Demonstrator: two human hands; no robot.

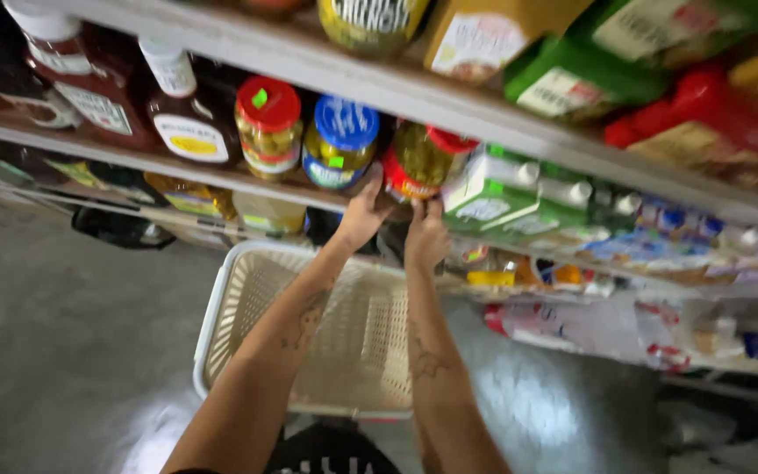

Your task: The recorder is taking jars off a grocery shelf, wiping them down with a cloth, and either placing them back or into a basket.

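Both hands, left hand and right hand, grip one tilted red-lidded jar; two upright jars stand just left, one basket below.

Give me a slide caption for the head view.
Both hands grip a red-lidded jar at a shelf above a cream basket.

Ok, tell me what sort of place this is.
Most likely a grocery shop aisle. Long shelves carry rows of packaged food: sauce bottles and pickle jars with small stickers on their lids. A cream plastic basket sits on the floor below both hands, which grip a tilted red-lidded jar.
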